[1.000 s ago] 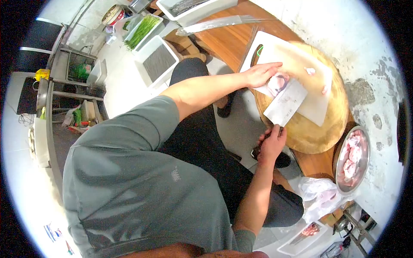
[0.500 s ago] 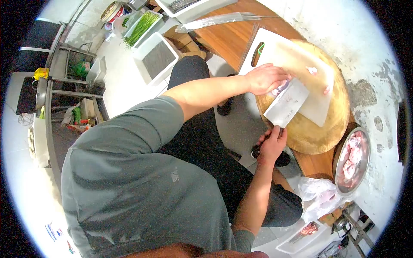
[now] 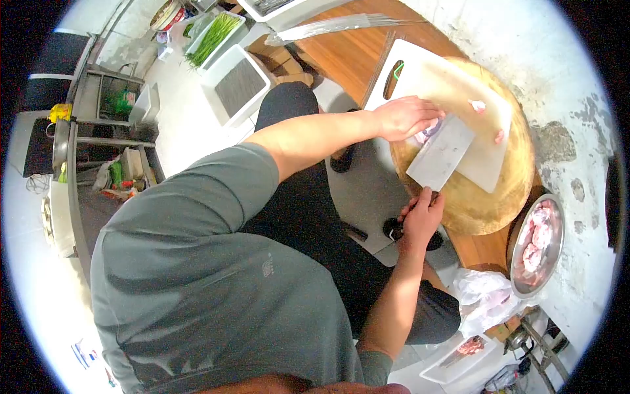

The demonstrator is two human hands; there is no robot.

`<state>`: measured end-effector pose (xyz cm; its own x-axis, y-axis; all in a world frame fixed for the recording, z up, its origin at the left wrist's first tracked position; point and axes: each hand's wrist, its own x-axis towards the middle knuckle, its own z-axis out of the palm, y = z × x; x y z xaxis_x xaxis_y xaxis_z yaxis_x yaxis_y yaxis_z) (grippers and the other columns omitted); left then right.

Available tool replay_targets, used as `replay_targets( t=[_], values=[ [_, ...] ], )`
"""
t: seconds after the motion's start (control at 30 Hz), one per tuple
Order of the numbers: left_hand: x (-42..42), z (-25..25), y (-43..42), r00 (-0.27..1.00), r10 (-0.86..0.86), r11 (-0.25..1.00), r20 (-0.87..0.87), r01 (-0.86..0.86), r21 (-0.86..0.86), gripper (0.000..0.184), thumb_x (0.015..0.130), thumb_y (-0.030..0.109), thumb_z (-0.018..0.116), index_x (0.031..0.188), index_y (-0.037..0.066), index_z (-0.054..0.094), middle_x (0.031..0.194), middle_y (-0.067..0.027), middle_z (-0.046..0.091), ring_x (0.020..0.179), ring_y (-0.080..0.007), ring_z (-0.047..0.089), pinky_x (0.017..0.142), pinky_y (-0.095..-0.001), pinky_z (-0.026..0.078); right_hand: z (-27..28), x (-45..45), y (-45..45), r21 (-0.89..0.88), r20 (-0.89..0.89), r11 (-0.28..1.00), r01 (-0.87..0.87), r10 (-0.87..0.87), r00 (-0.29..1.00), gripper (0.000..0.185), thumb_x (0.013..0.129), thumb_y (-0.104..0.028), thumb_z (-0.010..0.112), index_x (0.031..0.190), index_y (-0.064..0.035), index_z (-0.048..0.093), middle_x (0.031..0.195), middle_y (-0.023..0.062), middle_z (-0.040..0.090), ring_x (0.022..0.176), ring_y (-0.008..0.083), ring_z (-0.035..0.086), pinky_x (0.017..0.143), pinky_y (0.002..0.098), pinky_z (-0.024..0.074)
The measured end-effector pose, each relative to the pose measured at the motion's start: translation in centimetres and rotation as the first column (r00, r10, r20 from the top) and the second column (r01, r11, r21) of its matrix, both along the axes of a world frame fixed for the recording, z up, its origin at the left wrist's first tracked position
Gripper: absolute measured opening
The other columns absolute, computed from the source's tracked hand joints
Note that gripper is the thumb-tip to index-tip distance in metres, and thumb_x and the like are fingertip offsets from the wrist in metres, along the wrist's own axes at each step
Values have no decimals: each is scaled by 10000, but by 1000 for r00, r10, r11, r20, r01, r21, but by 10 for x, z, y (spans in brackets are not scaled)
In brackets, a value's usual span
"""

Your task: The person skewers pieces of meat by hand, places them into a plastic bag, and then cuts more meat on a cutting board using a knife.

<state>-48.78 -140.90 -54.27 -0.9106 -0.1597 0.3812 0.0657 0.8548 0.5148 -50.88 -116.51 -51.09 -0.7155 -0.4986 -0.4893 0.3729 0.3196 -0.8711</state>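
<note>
Right of the frame's centre, the meat (image 3: 426, 134) lies partly beneath your left hand (image 3: 408, 118), its grip unclear, beside the cleaver (image 3: 442, 154), slanting up rightward, which your right hand (image 3: 422, 218) grasps.

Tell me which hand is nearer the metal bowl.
Right. The right hand, holding the cleaver, is left of the metal bowl; the left hand, at the meat on the board, is farther off.
</note>
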Motion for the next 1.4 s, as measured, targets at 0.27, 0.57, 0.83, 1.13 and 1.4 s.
replay_targets(
  t=[0.27, 0.57, 0.83, 1.13, 1.4],
  values=[
    [6, 3, -14, 987, -159, 969, 10, 158, -191, 619, 885, 336, 635, 1385, 18, 455, 1392, -159, 499, 1253, -324, 478, 1075, -415, 367, -4, 25, 1, -101, 89, 994, 43, -34, 995, 253, 1017, -225, 479, 1220, -75, 452, 722, 32, 514, 514, 122, 494, 427, 279, 412],
    [5, 8, -17, 983, -184, 981, 25, 185, -54, 628, 840, 344, 689, 1350, 33, 494, 1362, -158, 523, 1266, -318, 478, 1072, -427, 374, -12, 24, 12, -248, 238, 957, 151, -91, 967, 301, 1023, -237, 484, 1292, -116, 424, 765, 34, 515, 571, 138, 506, 448, 268, 410],
    [-57, -4, -70, 930, 318, 948, 184, -307, -88, 573, 874, 473, 603, 1237, 30, 580, 1306, -189, 553, 1217, -356, 528, 1028, -496, 393, 10, 11, 29, -202, 166, 914, 352, -322, 932, 231, 1014, -210, 491, 1195, -80, 430, 734, 33, 472, 513, 130, 455, 417, 271, 369],
    [-103, -8, -125, 611, 619, 781, 494, -548, -301, 697, 892, 651, 422, 1427, 208, 471, 1472, -135, 421, 1392, -364, 325, 1098, -678, 153, -17, 7, 54, -157, 173, 900, 406, -380, 909, 301, 1014, -174, 465, 1309, -144, 412, 720, 22, 484, 510, 118, 445, 421, 254, 361],
    [-80, -5, -88, 646, 668, 744, 369, -580, -332, 778, 836, 737, 440, 1402, 208, 505, 1421, -177, 423, 1374, -373, 330, 1100, -678, 141, -15, 9, 65, -248, 196, 822, 512, -475, 858, 285, 995, -136, 478, 1268, -73, 421, 681, 11, 492, 492, 88, 431, 399, 242, 358]
  ],
)
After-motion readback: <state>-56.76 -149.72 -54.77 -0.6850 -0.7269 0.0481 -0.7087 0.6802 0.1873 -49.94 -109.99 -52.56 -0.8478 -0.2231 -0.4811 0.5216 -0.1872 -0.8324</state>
